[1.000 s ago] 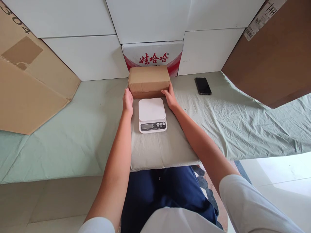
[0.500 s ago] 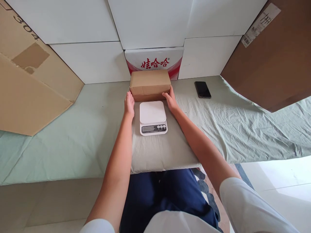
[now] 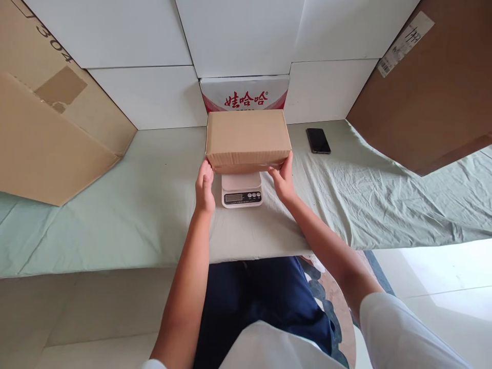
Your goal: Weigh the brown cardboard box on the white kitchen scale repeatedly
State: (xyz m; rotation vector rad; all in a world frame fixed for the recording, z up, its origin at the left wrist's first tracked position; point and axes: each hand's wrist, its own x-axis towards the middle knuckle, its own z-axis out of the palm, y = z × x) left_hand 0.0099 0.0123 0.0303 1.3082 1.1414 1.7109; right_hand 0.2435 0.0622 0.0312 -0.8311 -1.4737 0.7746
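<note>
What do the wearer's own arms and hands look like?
Left hand and right hand: bare, no gloves. No watch, cables or markings visible on either arm. Plain white short sleeves: the right sleeve shows well, the left sleeve only as a sliver.

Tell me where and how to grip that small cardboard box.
Probably the two short ends, low down, from left and right: the small cardboard box is longest sideways and its top looks closed. The left hand and right hand are at those ends.
</note>
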